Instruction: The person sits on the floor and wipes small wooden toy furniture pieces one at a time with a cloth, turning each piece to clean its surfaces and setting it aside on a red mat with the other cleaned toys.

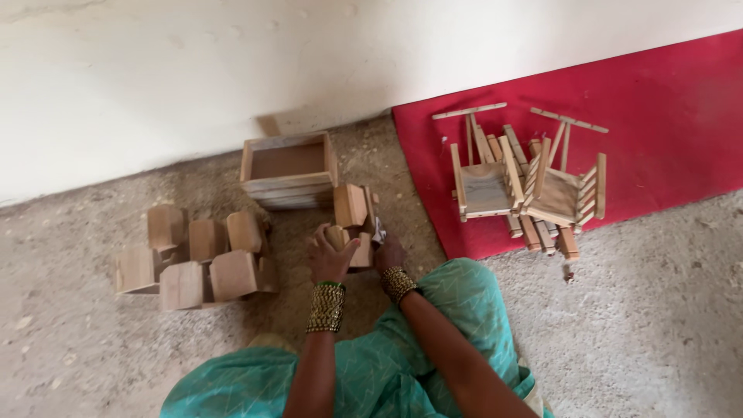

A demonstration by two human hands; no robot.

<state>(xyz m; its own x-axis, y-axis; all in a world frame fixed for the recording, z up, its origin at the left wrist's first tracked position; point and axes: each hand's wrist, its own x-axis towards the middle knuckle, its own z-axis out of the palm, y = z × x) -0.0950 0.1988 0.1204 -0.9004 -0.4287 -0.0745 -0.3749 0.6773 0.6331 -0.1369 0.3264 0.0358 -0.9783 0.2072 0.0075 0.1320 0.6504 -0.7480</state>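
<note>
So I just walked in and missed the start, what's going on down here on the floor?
A person in green clothing sits on the concrete floor, both hands on a small wooden piece. The left hand grips it from the front; the right hand holds its side. A cluster of similar wooden blocks lies to the left, an open wooden box sits behind, and two little wooden chairs rest on a red mat.

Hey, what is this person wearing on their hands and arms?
Both forearms are bare, with no sleeves in view. The left hand has a wide stack of gold-coloured bangles at the wrist, edged by a thin green one. The right hand has a similar gold stack. No gloves.
</note>
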